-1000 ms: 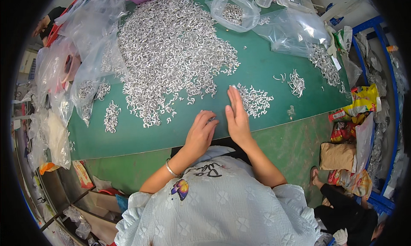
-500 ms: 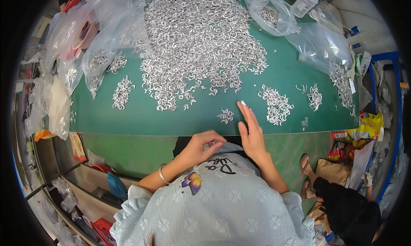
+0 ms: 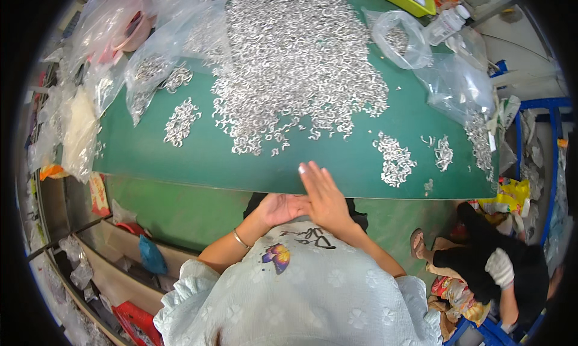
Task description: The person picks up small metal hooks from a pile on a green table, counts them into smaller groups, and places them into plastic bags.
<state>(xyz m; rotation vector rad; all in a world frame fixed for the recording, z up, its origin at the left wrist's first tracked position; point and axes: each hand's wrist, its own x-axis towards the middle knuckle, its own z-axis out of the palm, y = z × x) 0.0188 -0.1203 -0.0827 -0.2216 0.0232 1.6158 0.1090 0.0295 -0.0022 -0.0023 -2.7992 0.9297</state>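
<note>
The palm-up left hand (image 3: 280, 210) is partly covered, so I cannot tell its grip; the right hand (image 3: 328, 200), fingers straight and unclenched, overlaps it. Beyond, small silver crescent-shaped metal pieces (image 3: 301, 63) lie heaped on the flat green counter (image 3: 205, 159).

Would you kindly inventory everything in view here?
Flat tabletop: one, green, middle
Large heap of curved metal pieces: one, silver, on the tabletop
Smaller metal-piece piles: several, silver, left and right of it
Thin plastic bags: several, clear, both tabletop sides
Shallow plastic tray: one, yellow-green, top right
Capped plastic bottle: one, white, beside the tray
Round plastic container: one, pink, upper left
Shelf frame: one, blue, right
Co-worker's gloved hand: one, white glove, lower right
Textured shirt: one, pale blue, bottom middle
Left hand: one, bare, by the near tabletop edge
Right hand: one, bare, partly overlapping the left hand
</note>
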